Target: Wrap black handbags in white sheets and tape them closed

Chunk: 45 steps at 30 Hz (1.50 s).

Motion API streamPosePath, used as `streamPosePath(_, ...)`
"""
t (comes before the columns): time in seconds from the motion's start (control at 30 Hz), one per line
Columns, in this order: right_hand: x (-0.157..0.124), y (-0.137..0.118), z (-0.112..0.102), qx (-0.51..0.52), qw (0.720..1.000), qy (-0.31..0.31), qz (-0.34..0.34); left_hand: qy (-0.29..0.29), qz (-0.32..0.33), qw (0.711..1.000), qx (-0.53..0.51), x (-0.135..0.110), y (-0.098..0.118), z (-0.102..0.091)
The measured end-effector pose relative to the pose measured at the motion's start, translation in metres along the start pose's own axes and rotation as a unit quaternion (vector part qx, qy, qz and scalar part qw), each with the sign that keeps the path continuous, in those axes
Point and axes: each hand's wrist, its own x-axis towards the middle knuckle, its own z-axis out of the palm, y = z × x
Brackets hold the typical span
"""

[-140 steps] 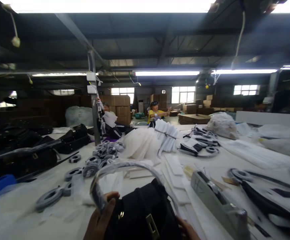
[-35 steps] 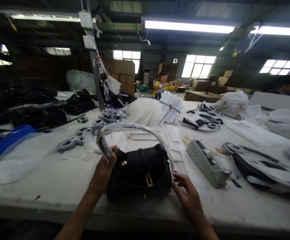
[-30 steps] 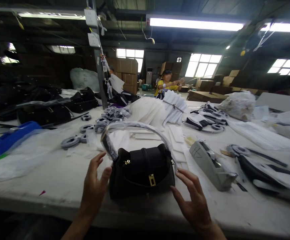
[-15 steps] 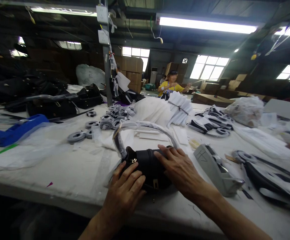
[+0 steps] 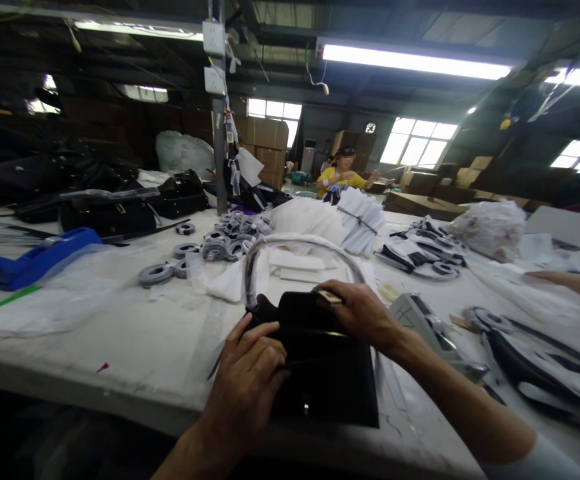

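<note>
Raised since half a second ago, the flap (image 5: 297, 308) stands up from the bag (image 5: 327, 387) at lower centre, by the near edge of the table (image 5: 135, 347); the left hand (image 5: 250, 377) covers its left side, gripping or resting I cannot tell, and the right hand (image 5: 360, 310) pinches the flap's edge. It looks light and soft-sided, best steadied by its sides, its plastic-wrapped handle (image 5: 250, 273) perhaps slippery. Smooth black, it shows a gold stud (image 5: 306, 405) in front, the handle arching behind.
</note>
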Motion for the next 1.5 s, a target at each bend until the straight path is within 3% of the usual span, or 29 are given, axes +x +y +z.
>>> streamPosePath(0.07, 0.005, 0.003, -0.003, 0.052, 0.999, 0.006, 0.007, -0.016, -0.005, 1.0, -0.003, 0.012, 0.002, -0.013)
streamPosePath(0.17, 0.013, 0.013, 0.008, 0.095, 0.994, -0.055, 0.028, -0.053, -0.051, 0.997, 0.002, 0.024, -0.001, -0.017)
streamPosePath(0.23, 0.018, 0.025, 0.025, 0.075, 0.989, -0.115, 0.064, -0.118, -0.099, 0.988, 0.032, 0.024, -0.009, -0.003)
streamPosePath(0.3, 0.021, 0.038, 0.046, 0.02, 0.983, -0.15, 0.107, -0.221, -0.141, 0.962, 0.073, 0.019, -0.02, 0.02)
streamPosePath(0.4, 0.021, 0.052, 0.064, -0.05, 0.979, -0.131, 0.149, -0.35, -0.169, 0.916, 0.102, 0.008, -0.038, 0.053)
streamPosePath(0.47, 0.016, 0.054, 0.062, -0.063, 0.981, -0.096, 0.156, -0.379, -0.172, 0.904, 0.101, 0.003, -0.047, 0.065)
streamPosePath(0.57, 0.003, 0.046, 0.047, -0.045, 0.988, -0.059, 0.135, -0.383, -0.168, 0.903, 0.097, -0.001, -0.053, 0.07)
streamPosePath(0.63, -0.01, 0.037, 0.043, -0.014, 0.991, -0.081, 0.106, -0.385, -0.166, 0.903, 0.094, -0.002, -0.053, 0.068)
streamPosePath(0.8, -0.034, 0.026, 0.073, -0.042, 0.979, -0.185, 0.069, -0.383, -0.165, 0.903, 0.1, 0.003, -0.049, 0.065)
streamPosePath(0.9, -0.028, 0.031, 0.085, -0.09, 0.978, -0.168, 0.089, -0.374, -0.165, 0.906, 0.113, 0.024, -0.048, 0.062)
streamPosePath(1.07, -0.003, 0.051, 0.076, -0.126, 0.984, -0.091, 0.091, -0.355, -0.141, 0.917, 0.118, 0.059, -0.059, 0.071)
streamPosePath(1.23, -0.005, 0.068, 0.1, -0.2, 0.964, -0.159, 0.066, -0.367, -0.12, 0.917, 0.099, 0.038, -0.074, 0.099)
streamPosePath(1.33, -0.009, 0.072, 0.115, -0.2, 0.963, -0.168, 0.072, -0.349, -0.122, 0.925, 0.085, 0.022, -0.079, 0.107)
streamPosePath(1.4, -0.009, 0.073, 0.117, -0.202, 0.962, -0.165, 0.076, -0.339, -0.124, 0.931, 0.063, 0.023, -0.08, 0.104)
streamPosePath(1.5, -0.009, 0.074, 0.115, -0.203, 0.963, -0.161, 0.08, -0.337, -0.112, 0.935, 0.011, 0.037, -0.075, 0.082)
